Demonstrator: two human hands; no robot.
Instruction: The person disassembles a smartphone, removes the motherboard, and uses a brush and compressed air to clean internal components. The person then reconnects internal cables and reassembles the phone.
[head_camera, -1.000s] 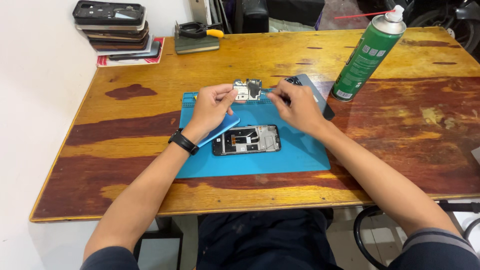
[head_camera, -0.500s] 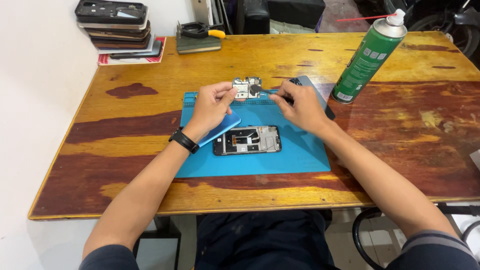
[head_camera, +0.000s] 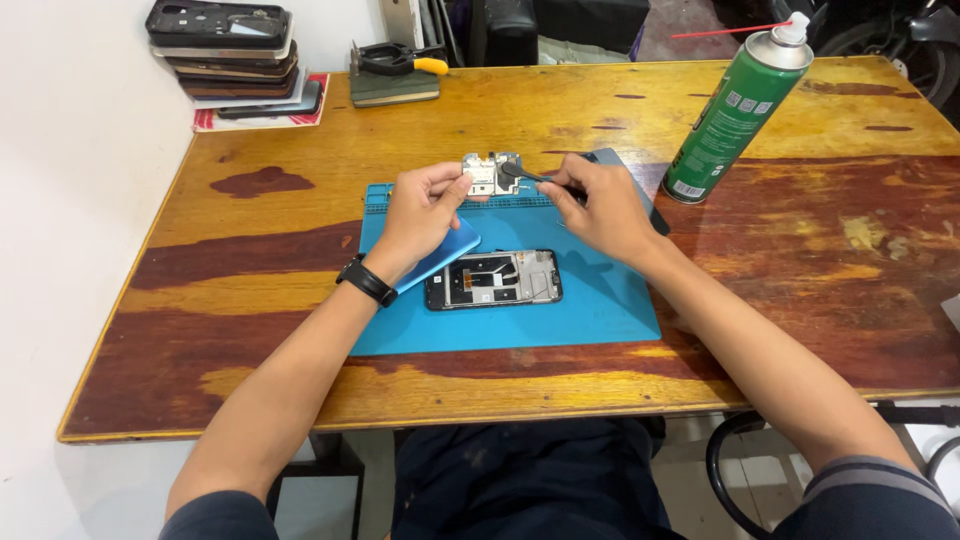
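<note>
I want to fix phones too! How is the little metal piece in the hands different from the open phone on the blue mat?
The small metal part is held up by the left hand, with the right hand putting a thin tool's tip to it; the open phone lies flat on the blue mat, untouched. The part is silvery and small; the phone is dark, longer and wider. Both show bare insides rather than a cover.

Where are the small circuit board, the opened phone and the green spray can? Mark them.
small circuit board (head_camera: 485, 172), head view, on its metal face.
opened phone (head_camera: 494, 279), head view, on its exposed middle.
green spray can (head_camera: 735, 110), head view, on its body.
</note>
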